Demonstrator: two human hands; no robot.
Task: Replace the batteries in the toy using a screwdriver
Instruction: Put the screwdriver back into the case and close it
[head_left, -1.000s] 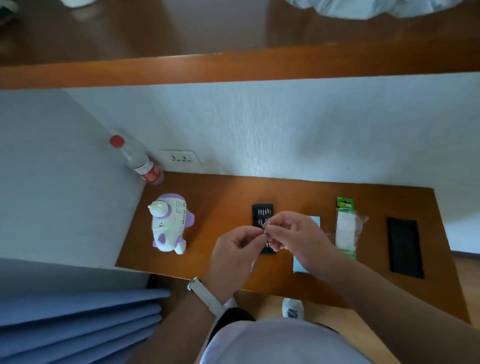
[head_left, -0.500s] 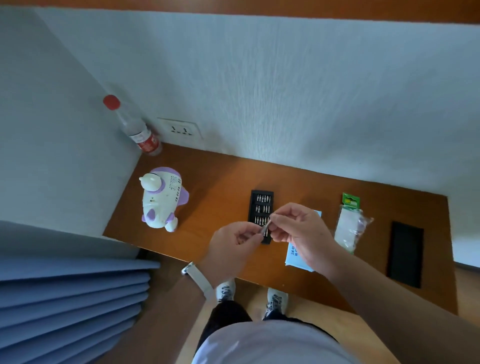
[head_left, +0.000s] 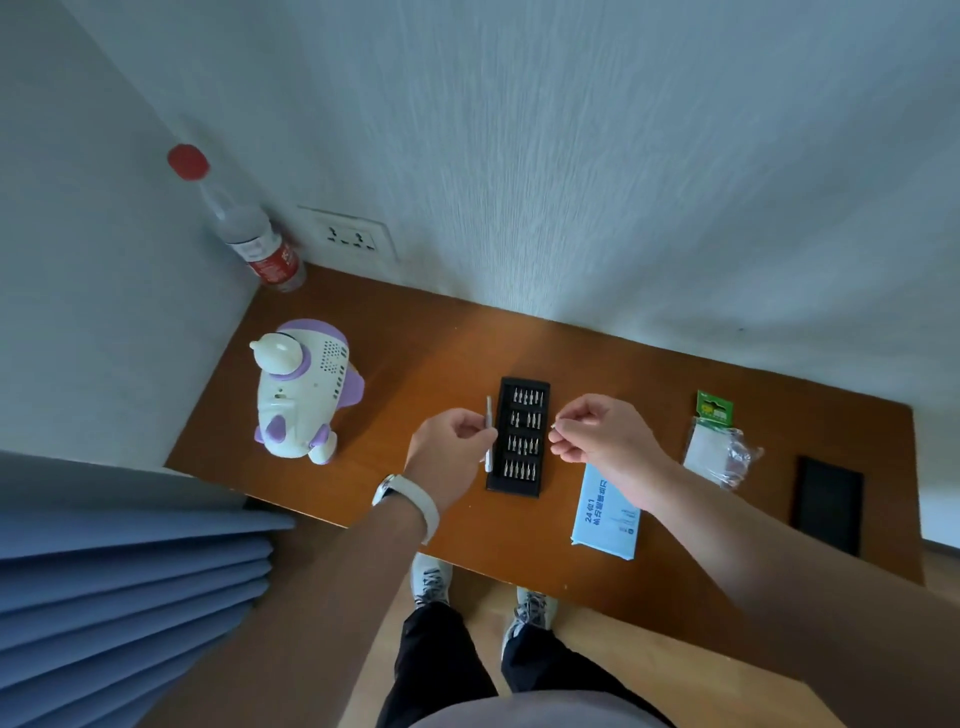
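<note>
Standing on the far left of the wooden worktop (head_left: 426, 358), the white and purple toy (head_left: 301, 389) is well apart from both hands, untouched, its speaker grille facing up. Left hand (head_left: 449, 449) hovers above the worktop just left of the black bit tray (head_left: 519, 436), fingers pinched on a slim silver screwdriver handle (head_left: 488, 434) that points away from the person; its lower end pokes out beneath the fingers. Right hand (head_left: 602, 436) hovers just right of the tray, thumb and forefinger closed on something tiny and metallic at the fingertips, likely a bit (head_left: 554, 427), too small to make out for certain. The hands are apart, with the tray between them. Tray shows rows of bits; a few slots look vacant, count unclear. Light blue sleeve (head_left: 605, 519) with printed text lies near the front edge, partly covered by the right forearm. Pack of batteries (head_left: 714, 441) with a green header sits right of that, wrapper crinkled, contents hard to read. Black rectangular lid (head_left: 826, 504) lies at the far right. Plastic bottle (head_left: 244, 228) with a red cap stands in the back left corner by a wall socket (head_left: 350, 239). White watch strap (head_left: 410, 499) on the left wrist. Toy's underside and any battery hatch are hidden.
</note>
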